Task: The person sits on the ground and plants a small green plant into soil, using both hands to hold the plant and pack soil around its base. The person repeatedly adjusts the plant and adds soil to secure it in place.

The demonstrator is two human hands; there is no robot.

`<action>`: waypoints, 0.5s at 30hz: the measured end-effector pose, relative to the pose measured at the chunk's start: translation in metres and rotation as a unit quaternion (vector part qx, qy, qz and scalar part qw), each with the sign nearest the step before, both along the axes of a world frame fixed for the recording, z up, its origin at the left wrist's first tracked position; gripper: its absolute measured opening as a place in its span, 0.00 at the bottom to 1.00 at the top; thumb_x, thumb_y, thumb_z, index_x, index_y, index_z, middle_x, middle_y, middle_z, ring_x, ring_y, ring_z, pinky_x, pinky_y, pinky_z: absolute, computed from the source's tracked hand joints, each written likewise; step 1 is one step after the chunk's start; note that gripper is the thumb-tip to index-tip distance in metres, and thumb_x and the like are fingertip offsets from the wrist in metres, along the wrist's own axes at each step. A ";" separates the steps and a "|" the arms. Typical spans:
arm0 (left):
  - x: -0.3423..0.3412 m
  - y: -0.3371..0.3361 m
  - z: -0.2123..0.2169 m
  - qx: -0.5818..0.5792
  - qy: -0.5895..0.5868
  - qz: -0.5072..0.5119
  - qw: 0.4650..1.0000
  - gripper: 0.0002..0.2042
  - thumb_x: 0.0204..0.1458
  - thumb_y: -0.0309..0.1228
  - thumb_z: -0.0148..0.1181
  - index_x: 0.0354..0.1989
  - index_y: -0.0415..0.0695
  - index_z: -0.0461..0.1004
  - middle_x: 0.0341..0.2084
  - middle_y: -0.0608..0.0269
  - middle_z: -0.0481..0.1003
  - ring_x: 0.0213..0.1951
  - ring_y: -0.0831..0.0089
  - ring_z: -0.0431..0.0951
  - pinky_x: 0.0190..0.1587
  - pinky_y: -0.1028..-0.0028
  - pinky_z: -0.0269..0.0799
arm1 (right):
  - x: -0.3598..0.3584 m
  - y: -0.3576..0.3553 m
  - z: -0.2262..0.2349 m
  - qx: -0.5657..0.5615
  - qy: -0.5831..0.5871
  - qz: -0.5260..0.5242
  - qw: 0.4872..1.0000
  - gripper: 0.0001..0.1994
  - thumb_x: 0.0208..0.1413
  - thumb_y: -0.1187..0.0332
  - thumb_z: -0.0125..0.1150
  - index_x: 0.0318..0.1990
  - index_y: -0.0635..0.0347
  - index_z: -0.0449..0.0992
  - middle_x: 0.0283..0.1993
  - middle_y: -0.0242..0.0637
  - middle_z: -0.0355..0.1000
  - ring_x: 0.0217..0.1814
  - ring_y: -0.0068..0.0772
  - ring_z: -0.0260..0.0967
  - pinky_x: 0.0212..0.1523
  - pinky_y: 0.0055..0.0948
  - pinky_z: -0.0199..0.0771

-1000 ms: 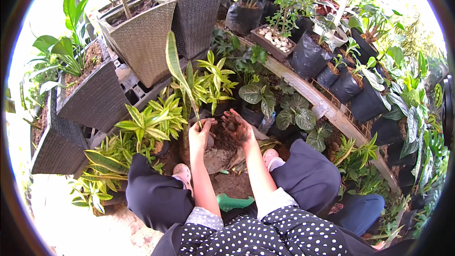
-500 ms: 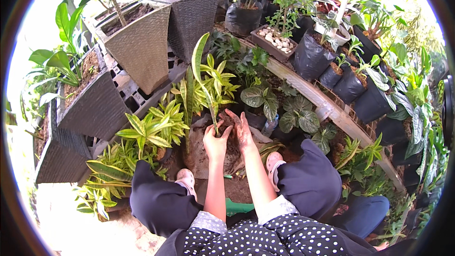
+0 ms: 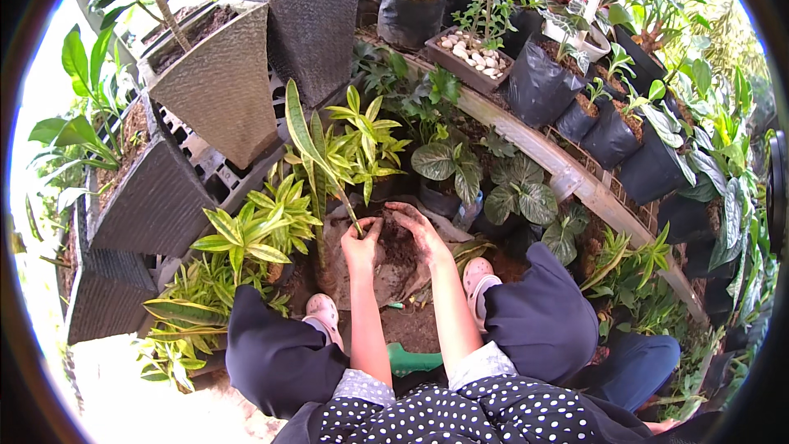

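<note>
Left hand [image 3: 362, 245] pinches the base of a long-leaved plant [image 3: 316, 152], which leans toward 11 o'clock. Right hand [image 3: 419, 230], fingers spread, presses the soil mound [image 3: 394, 251] at 3 o'clock of the stem. Judgement: hold the stem upright, firm the soil evenly around it.
</note>
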State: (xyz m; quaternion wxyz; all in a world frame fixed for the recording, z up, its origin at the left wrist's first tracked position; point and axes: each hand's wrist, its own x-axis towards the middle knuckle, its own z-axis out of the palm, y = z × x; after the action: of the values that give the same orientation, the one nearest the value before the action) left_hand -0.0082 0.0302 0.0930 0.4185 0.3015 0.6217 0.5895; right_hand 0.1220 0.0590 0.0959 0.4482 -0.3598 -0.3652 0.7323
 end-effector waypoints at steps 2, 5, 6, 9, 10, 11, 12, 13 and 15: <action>-0.008 -0.004 0.000 -0.015 -0.007 -0.008 1.000 0.06 0.44 0.24 0.66 0.31 0.37 0.77 0.24 0.70 0.75 0.26 0.83 0.70 0.32 0.81 0.66 | -0.004 -0.001 0.000 0.004 -0.013 0.030 0.999 0.16 0.54 0.67 0.58 0.50 0.61 0.70 0.48 0.32 0.69 0.50 0.21 0.63 0.53 0.23 0.61; -0.007 -0.001 -0.003 -0.021 -0.005 -0.033 0.999 0.06 0.44 0.24 0.66 0.31 0.37 0.77 0.25 0.70 0.76 0.27 0.83 0.70 0.33 0.81 0.66 | 0.001 0.000 -0.004 0.034 -0.034 0.030 0.998 0.14 0.53 0.69 0.59 0.47 0.62 0.72 0.45 0.30 0.70 0.47 0.21 0.64 0.50 0.22 0.63; -0.007 -0.001 -0.003 -0.019 -0.001 -0.036 0.999 0.06 0.44 0.24 0.66 0.31 0.37 0.77 0.25 0.70 0.75 0.27 0.83 0.70 0.33 0.81 0.66 | 0.000 0.003 -0.009 0.041 -0.025 0.025 0.999 0.13 0.54 0.68 0.59 0.46 0.62 0.72 0.44 0.30 0.70 0.47 0.21 0.64 0.50 0.22 0.63; -0.008 0.000 -0.006 -0.042 0.007 -0.043 0.998 0.07 0.44 0.24 0.66 0.31 0.37 0.78 0.25 0.70 0.75 0.27 0.83 0.70 0.33 0.81 0.66 | 0.004 0.005 -0.016 -0.065 -0.004 0.005 0.998 0.12 0.54 0.67 0.59 0.45 0.62 0.73 0.42 0.30 0.71 0.45 0.21 0.65 0.50 0.21 0.62; -0.010 -0.001 -0.007 -0.044 -0.001 -0.042 0.998 0.07 0.44 0.24 0.66 0.31 0.37 0.78 0.25 0.70 0.75 0.27 0.83 0.70 0.32 0.81 0.66 | 0.005 0.005 -0.014 -0.121 0.003 -0.002 0.993 0.12 0.54 0.67 0.59 0.44 0.62 0.73 0.41 0.30 0.71 0.45 0.21 0.65 0.50 0.20 0.62; -0.011 -0.001 -0.009 -0.046 -0.009 -0.042 0.998 0.07 0.44 0.24 0.66 0.31 0.37 0.78 0.25 0.70 0.75 0.27 0.83 0.70 0.32 0.81 0.66 | 0.005 0.005 -0.012 -0.106 -0.015 -0.012 0.994 0.12 0.54 0.68 0.59 0.44 0.63 0.73 0.42 0.30 0.72 0.45 0.20 0.65 0.49 0.21 0.63; -0.011 -0.001 -0.010 -0.047 -0.018 -0.043 0.998 0.07 0.44 0.24 0.66 0.32 0.38 0.78 0.25 0.70 0.75 0.27 0.83 0.70 0.32 0.81 0.66 | 0.007 0.004 -0.011 -0.089 -0.032 -0.023 0.995 0.12 0.54 0.68 0.59 0.44 0.63 0.73 0.42 0.31 0.72 0.46 0.20 0.66 0.49 0.21 0.63; -0.012 -0.001 -0.011 -0.053 -0.017 -0.047 0.997 0.07 0.44 0.24 0.65 0.32 0.38 0.78 0.25 0.70 0.75 0.27 0.83 0.70 0.32 0.81 0.66 | 0.007 0.004 -0.010 -0.073 -0.050 -0.034 0.996 0.12 0.54 0.68 0.60 0.44 0.63 0.73 0.43 0.31 0.72 0.46 0.20 0.66 0.49 0.21 0.64; -0.013 0.000 -0.012 -0.065 -0.015 -0.055 0.996 0.07 0.44 0.24 0.65 0.32 0.38 0.78 0.25 0.70 0.75 0.27 0.83 0.71 0.31 0.80 0.66 | 0.003 0.002 -0.010 -0.013 -0.062 -0.022 0.998 0.12 0.53 0.68 0.61 0.43 0.64 0.74 0.41 0.32 0.72 0.44 0.20 0.67 0.47 0.21 0.65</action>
State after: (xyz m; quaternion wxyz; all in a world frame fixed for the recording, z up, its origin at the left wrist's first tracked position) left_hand -0.0212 0.0301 0.0810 0.4782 0.2985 0.6352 0.5279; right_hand 0.1252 0.0614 0.0859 0.4357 -0.4180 -0.3751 0.7033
